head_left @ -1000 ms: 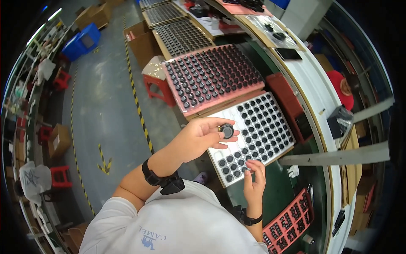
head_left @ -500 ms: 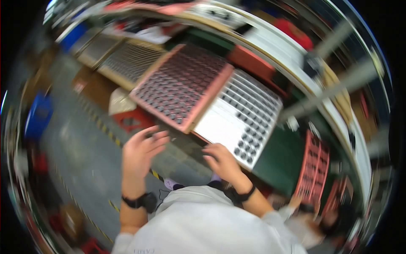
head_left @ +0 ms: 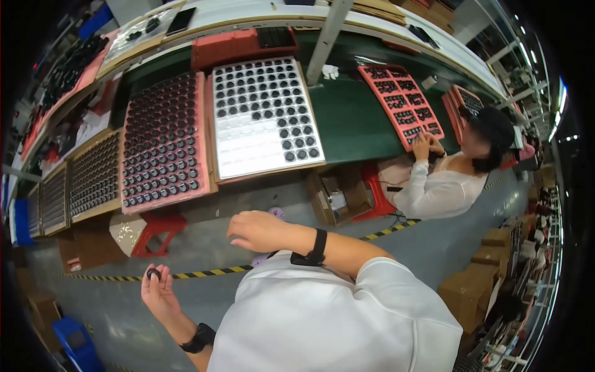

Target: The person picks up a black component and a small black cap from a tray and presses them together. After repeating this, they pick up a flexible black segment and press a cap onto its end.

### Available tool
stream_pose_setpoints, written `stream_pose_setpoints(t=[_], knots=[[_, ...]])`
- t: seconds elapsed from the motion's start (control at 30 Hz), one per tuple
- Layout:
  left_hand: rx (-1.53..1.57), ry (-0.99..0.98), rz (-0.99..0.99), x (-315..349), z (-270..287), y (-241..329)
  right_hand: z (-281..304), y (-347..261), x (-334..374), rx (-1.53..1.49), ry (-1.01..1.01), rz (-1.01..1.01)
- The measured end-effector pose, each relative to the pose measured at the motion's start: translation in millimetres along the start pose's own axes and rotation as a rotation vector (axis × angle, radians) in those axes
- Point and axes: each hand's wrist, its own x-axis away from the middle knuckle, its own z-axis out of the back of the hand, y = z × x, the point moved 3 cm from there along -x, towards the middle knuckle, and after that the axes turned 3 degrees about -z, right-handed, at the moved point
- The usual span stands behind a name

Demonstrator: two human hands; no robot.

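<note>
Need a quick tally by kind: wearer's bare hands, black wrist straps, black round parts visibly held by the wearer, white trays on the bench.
Bare hands: 2 (left hand, right hand)
Black wrist straps: 2 (left strap, right strap)
Black round part, held in the left fingers: 1
White tray: 1
Total: 6

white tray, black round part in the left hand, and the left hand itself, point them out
White tray [head_left: 248, 152]: head view, on its bare lower-left part.
Black round part [head_left: 155, 271]: head view, on its dark surface.
Left hand [head_left: 159, 294]: head view, on the middle of the hand.
</note>
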Motion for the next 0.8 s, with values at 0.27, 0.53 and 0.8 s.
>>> stream_pose_setpoints(t=[0.27, 0.53, 0.8], knots=[[0.131, 0.066, -0.017, -0.9, -30.3, 26.7, 6.3, -8.7, -27.7, -0.033, -0.070, 0.061], [0.185, 0.123, -0.004, 5.8, -19.1, 26.6, 16.1, -5.8, -71.2, -0.016, -0.177, 0.096], [0.231, 0.097, -0.010, -16.5, 17.3, 42.9, -22.9, -26.4, -99.4, -0.040, -0.249, 0.091]])
